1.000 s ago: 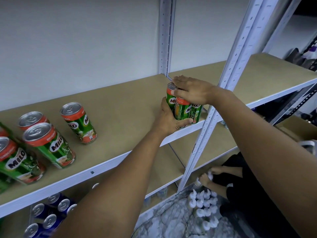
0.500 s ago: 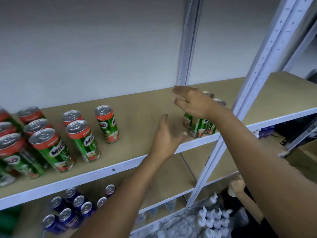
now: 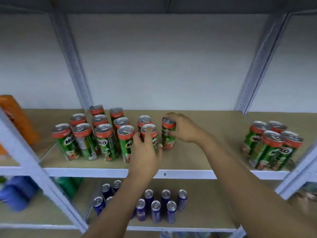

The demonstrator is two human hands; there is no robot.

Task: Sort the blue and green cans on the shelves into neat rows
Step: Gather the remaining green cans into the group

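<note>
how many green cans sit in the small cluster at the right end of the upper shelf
4 green cans show there, packed together near the right upright post: two in front, two behind. More may be hidden behind them.

Soft, even light is falling across the shelf board, dim rather than bright, leaving the back wall grey-blue and casting only faint shadows. Small highlights are glinting on the lids of the green cans. Motion blur is smearing the whole frame, worst at the left, where the orange pack is losing its edges. Wide-angle distortion is splaying the uprights outward.
</note>
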